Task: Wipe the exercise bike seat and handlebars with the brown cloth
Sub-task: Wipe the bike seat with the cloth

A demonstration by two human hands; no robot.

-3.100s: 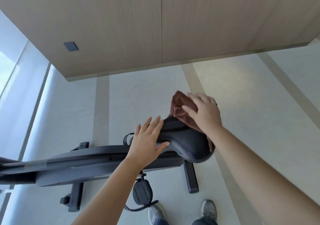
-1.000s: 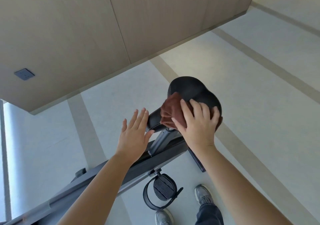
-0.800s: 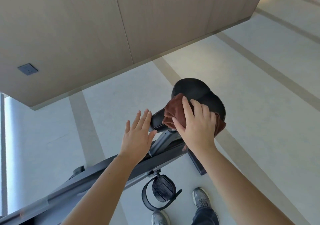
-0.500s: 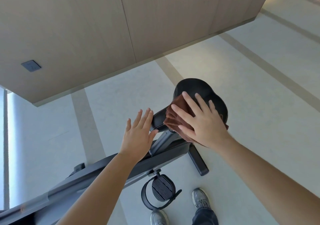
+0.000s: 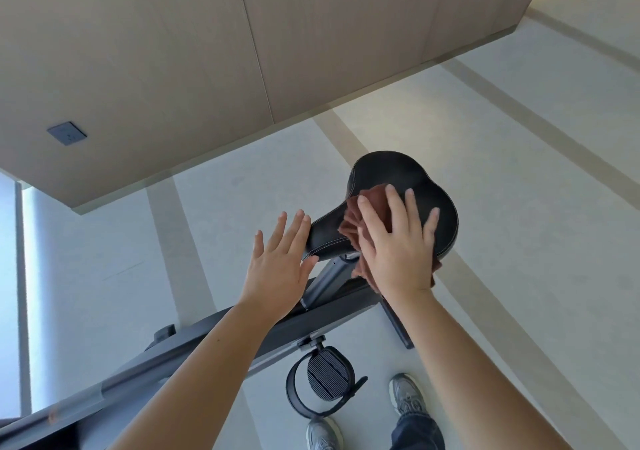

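The left hand [image 5: 280, 266] is hovering flat, fingers straight and holding nothing, just beside the narrow front of the seat [image 5: 398, 172], while the right hand [image 5: 398, 245] is pressing the cloth [image 5: 372, 203] onto the seat with spread, straight fingers.

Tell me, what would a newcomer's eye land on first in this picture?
The right hand stands out at centre right, fingers spread flat, pressing a bunched brown cloth onto the black exercise bike seat. Just left of it, the left hand is held open beside the seat's narrow nose. Below, a strapped black pedal hangs from the dark frame, near the person's grey shoes.
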